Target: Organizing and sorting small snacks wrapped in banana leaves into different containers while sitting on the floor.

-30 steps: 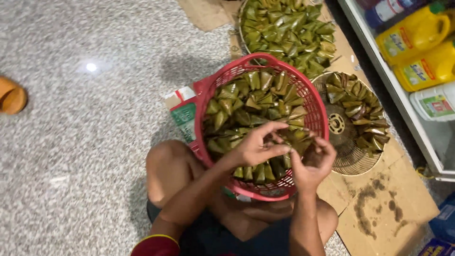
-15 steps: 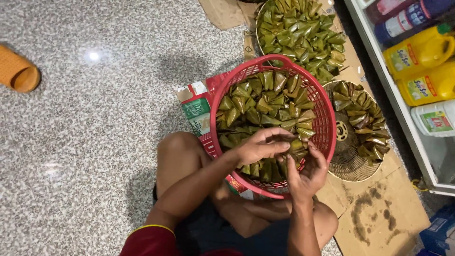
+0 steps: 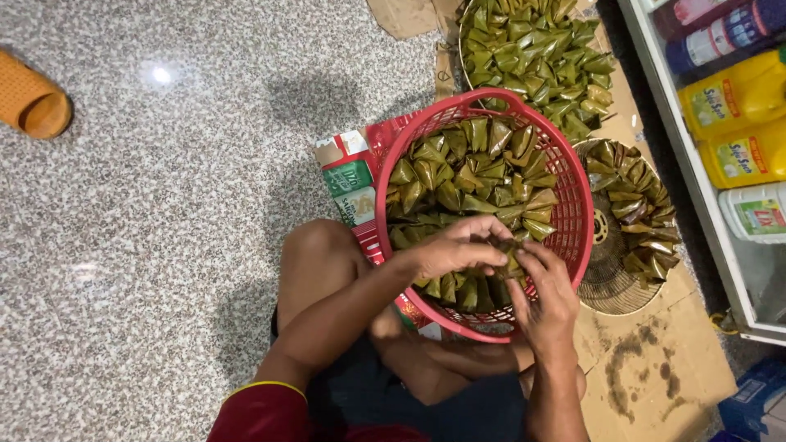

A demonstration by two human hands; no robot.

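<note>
- My left hand point(image 3: 454, 252) and right hand point(image 3: 544, 290) meet over the near rim of the red basket point(image 3: 573, 209), at about 6 o'clock of it.
- Both hands are closed around one leaf-wrapped parcel point(image 3: 506, 245); left fingers curl over the top, right fingertips point(image 3: 524, 255) pinch its near end. Most of the parcel is hidden under my fingers.
- Red basket is full of folded green leaf parcels, sitting on flattened cardboard point(image 3: 655, 368) just ahead of my knees.
- At 12 o'clock from the basket: a round tray point(image 3: 463, 49) heaped with the same parcels, touching or nearly touching the basket rim.
- At 3 o'clock: a wire fan-guard rack point(image 3: 610, 286), parcels ringed on its far half.
- Further at 3 o'clock: yellow bottles point(image 3: 737, 123) on a shelf.
- At 10 o'clock, well apart: an orange sandal point(image 3: 33, 102) on speckled floor point(image 3: 164, 245).
</note>
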